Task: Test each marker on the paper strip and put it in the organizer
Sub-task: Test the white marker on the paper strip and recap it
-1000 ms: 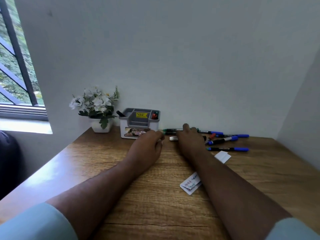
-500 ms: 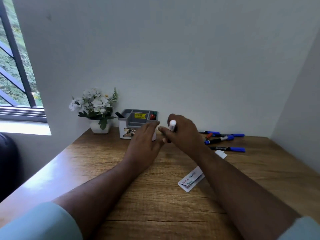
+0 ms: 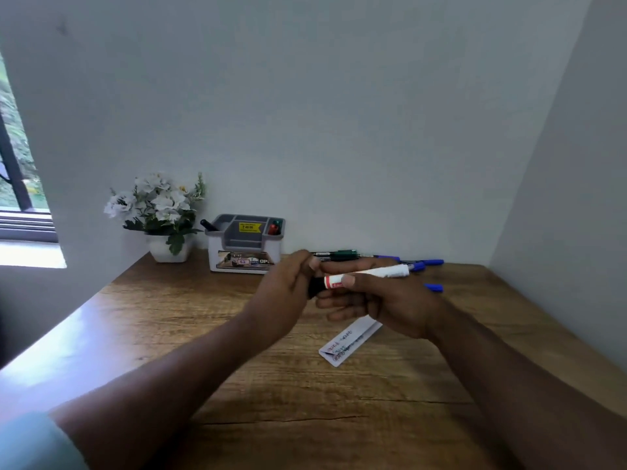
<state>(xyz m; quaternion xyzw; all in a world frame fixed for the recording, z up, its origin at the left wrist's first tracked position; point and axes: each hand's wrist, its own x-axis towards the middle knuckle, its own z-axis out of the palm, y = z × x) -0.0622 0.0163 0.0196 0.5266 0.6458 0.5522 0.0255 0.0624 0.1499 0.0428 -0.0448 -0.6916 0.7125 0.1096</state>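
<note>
I hold a white marker (image 3: 369,275) level above the desk. My right hand (image 3: 383,307) grips its white barrel; my left hand (image 3: 288,293) is closed around its black cap end. Below my right hand lies the paper strip (image 3: 346,344), scribbled in several colours. The grey and white organizer (image 3: 246,244) stands at the back by the wall, with a black marker in its left slot and red and green ones in its right slot. More markers, green (image 3: 339,254) and blue (image 3: 431,262), lie along the wall behind my hands.
A white pot of white flowers (image 3: 159,215) stands left of the organizer. The wooden desk (image 3: 203,334) meets walls at the back and right. A window is at the far left.
My right hand picked a white marker off the desk, lifted it and turned it level. My left hand rose from the desk and closed on its cap end.
</note>
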